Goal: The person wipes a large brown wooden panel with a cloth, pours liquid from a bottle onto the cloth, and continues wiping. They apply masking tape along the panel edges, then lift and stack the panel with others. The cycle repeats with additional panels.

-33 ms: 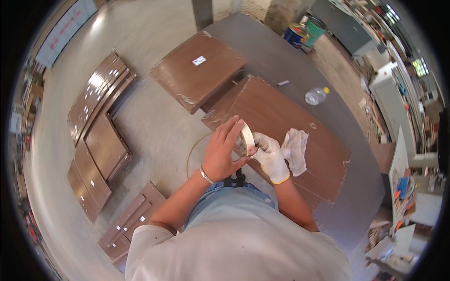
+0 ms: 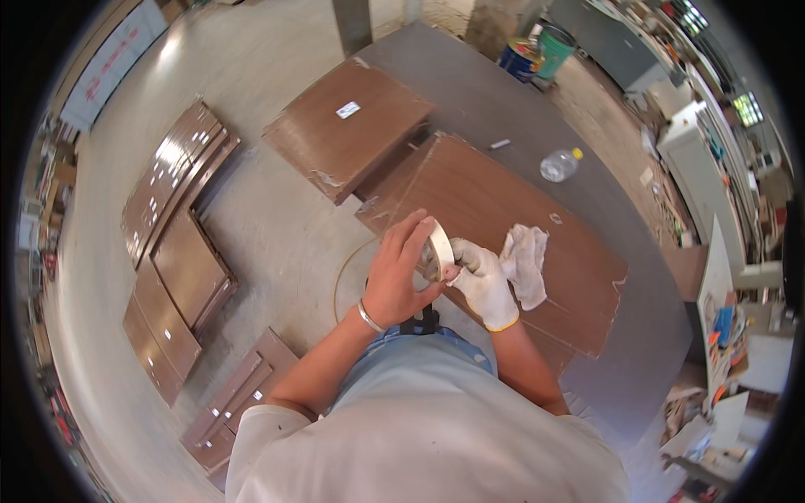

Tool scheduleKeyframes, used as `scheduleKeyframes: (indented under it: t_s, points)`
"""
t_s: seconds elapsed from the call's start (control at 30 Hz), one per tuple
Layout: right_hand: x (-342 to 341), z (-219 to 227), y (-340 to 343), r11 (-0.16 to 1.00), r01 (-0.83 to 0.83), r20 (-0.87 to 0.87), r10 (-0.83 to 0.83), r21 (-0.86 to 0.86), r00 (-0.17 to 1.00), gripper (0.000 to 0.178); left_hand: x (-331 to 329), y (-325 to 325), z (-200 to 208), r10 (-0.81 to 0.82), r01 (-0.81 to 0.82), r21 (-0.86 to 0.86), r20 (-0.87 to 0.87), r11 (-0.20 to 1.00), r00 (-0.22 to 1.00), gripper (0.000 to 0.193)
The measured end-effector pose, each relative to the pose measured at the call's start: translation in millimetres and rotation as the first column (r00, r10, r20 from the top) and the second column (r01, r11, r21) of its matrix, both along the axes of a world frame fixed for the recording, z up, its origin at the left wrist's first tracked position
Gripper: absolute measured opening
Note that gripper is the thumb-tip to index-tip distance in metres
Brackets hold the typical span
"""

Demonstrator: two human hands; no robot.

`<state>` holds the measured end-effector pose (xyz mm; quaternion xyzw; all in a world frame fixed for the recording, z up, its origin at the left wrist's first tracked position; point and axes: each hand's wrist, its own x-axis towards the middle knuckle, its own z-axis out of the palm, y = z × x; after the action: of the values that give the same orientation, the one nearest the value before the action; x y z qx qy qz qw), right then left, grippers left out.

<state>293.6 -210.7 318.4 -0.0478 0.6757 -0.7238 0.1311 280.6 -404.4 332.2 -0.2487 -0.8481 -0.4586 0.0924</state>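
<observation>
The cream-white, ring-shaped tape roll (image 2: 441, 249) stands tilted on edge at the centre of the frame, its pale outer band facing right. The bare left hand (image 2: 399, 268), with a silver-coloured bangle (image 2: 369, 316) at the wrist, holds the roll between fingers and thumb. The right hand (image 2: 483, 287), in a white knit glove with a yellow cuff, curls narrowly against the roll's right side; whether it grips cannot be told. Below the hands extends a dark grey worktop (image 2: 641, 251) carrying flat brown panels (image 2: 503, 201), a crumpled white glove (image 2: 527, 267) and a slim white marker (image 2: 500, 144). Further brown panels lie on the grey floor (image 2: 277, 176), left. A clear plastic bottle (image 2: 558, 167) with yellow cap lies right of upper centre. Upper right: a dark blue tin (image 2: 520, 62) and a green bucket (image 2: 555, 52), contents indiscernible.
</observation>
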Motion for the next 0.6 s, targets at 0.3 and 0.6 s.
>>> scheduleKeyframes:
  t_s: [0.3, 0.6]
  points:
    - [94.3, 29.7, 50.7, 0.998, 0.025, -0.315, -0.042, -0.058, 0.948, 0.021, 75.0, 41.4, 26.4, -0.226, 0.209, 0.184, 0.071, 0.96, 0.972, 0.076]
    - [101.7, 23.8, 44.5, 0.949, 0.28, -0.764, -0.073, 0.144, 0.642, 0.041, 99.9, 50.5, 54.5, 0.035, -0.024, 0.036, -0.34, 0.999, 0.94, 0.041]
